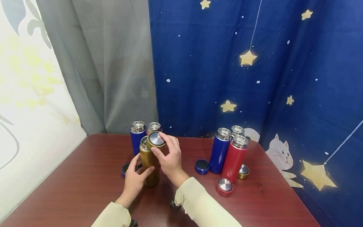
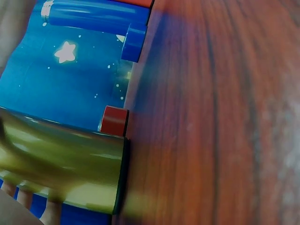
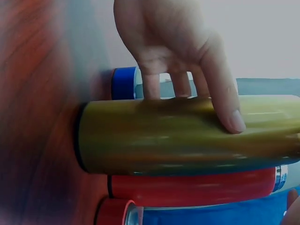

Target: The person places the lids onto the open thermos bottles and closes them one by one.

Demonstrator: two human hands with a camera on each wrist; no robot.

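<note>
A gold thermos bottle (image 1: 150,167) stands upright on the table, its steel mouth uncovered. My left hand (image 1: 134,181) grips its body from the left, with the thumb across the near side, as the right wrist view also shows. My right hand (image 1: 172,159) pinches a gold lid (image 1: 155,141) by its edge, tilted, with its steel top showing. This lid overlaps the right part of the bottle's mouth in the head view. Close behind are a blue thermos bottle (image 1: 137,138) and a red thermos bottle (image 3: 197,190), both without lids. A blue lid (image 3: 123,83) lies beside them.
At the right of the table (image 1: 85,195) stand another blue bottle (image 1: 219,153), another red bottle (image 1: 234,160) and a third, mostly hidden one, all lidless. A second blue lid (image 1: 202,167), a red lid (image 1: 224,186) and another gold lid (image 1: 243,171) lie around them. Curtains hang behind.
</note>
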